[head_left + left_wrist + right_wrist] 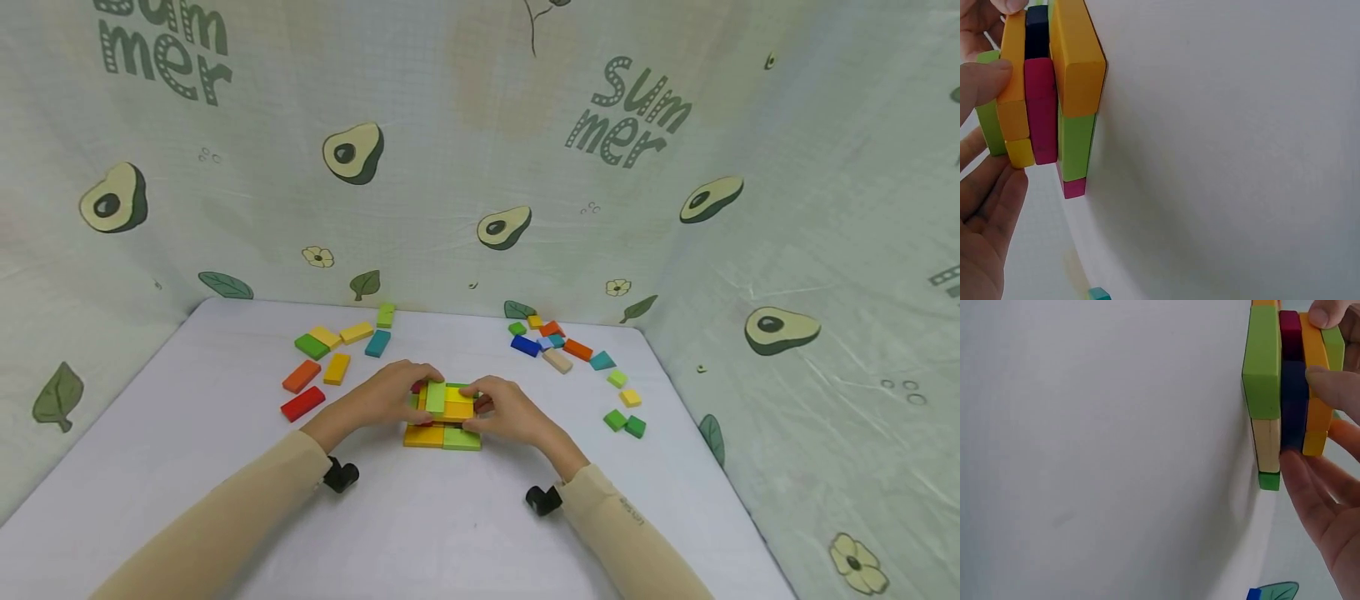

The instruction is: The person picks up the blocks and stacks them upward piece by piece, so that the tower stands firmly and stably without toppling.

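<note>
Left hand [396, 392] and right hand [512, 408] are pinching upper blocks [459, 411] on the stack [453, 439], seemingly aligning them, needing gentle release next.

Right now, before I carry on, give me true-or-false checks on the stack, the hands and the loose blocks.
1. The left hand and the right hand both touch the stack. True.
2. The topmost block is red. False: it is a light green block.
3. The stack's navy block sits at its left end. False: the navy block is at the right end; a magenta block is at the left.
4. A loose red block lies left of the stack. True.
5. The loose dark blue block lies left of the stack. False: the dark blue block lies to the right.
</note>
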Demonstrator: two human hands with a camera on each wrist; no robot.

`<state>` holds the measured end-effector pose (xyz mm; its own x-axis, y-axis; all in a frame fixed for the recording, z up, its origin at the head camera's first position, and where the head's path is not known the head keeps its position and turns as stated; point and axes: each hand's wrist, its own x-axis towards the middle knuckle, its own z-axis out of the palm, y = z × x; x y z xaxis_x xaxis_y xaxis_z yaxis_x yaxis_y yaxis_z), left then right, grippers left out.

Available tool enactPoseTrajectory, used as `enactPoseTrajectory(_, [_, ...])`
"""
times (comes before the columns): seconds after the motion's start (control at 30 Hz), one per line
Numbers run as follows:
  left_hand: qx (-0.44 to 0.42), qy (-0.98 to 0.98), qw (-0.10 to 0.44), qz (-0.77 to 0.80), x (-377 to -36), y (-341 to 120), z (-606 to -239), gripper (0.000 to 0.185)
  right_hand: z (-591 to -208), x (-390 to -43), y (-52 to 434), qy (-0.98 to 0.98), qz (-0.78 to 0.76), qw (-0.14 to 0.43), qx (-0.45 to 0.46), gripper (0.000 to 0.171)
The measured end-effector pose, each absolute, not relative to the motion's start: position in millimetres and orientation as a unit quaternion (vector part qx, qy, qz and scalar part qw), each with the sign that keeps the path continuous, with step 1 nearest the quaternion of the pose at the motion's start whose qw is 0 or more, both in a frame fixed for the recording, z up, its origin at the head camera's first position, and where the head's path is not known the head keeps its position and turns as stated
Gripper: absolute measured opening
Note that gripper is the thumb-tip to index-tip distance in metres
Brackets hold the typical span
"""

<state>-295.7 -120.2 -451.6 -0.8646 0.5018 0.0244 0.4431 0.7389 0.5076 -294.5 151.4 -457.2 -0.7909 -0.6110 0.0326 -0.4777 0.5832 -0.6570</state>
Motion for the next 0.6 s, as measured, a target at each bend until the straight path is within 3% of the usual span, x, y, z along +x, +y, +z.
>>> enactPoseTrajectory(0.2, [0.250,0.930,0.061,0.263,-295,-120,-450,0.061,-455,-305,172,0.882,-0.356,0.090,-0.295,0.049])
enactPoseTrajectory(0.43, [0.240,0.932,0.066,0.263,-294,-119,-450,0.062,-457,-344,221,0.926,-0.318,0.008,-0.203,0.047])
enactPoseTrajectory(0.6, [0.240,0.932,0.066,0.263,-295,-119,-451,0.062,-469,-371,254,0.951,-0.273,0.010,-0.144,0.046])
